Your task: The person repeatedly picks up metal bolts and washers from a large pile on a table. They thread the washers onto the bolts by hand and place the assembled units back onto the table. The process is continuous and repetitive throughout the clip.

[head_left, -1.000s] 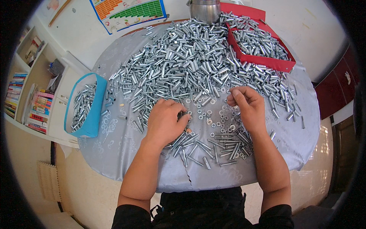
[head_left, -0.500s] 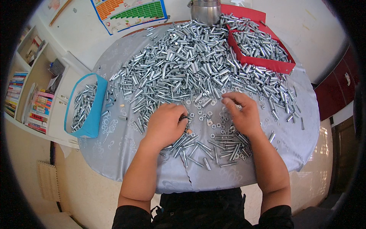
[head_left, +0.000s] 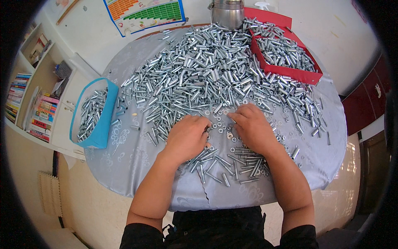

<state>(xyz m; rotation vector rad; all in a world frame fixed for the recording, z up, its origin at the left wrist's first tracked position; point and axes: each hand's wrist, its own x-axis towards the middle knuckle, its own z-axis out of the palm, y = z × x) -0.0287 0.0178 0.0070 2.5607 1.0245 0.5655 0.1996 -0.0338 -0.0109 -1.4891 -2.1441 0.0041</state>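
A big heap of silver metal sleeves (head_left: 207,70) covers the far half of a round table under a grey cloth (head_left: 137,166). My left hand (head_left: 186,137) lies palm down at the heap's near edge, fingers curled among small washers (head_left: 224,128). My right hand (head_left: 253,128) rests palm down just beside it, fingertips on the washers and bolts. Whether either hand pinches a part is hidden under the fingers. A loose pile of long bolts (head_left: 232,164) lies between my wrists, near the table's front edge.
A blue tray (head_left: 101,124) with sleeves sits at the table's left edge. A red tray (head_left: 306,76) filled with sleeves stands at the back right, a steel pot (head_left: 227,14) behind the heap. Bookshelves (head_left: 29,99) stand at far left, a chart (head_left: 145,12) on the wall.
My right hand has slid left and toward me, from the heap's edge down onto the washers. My left hand has barely moved.
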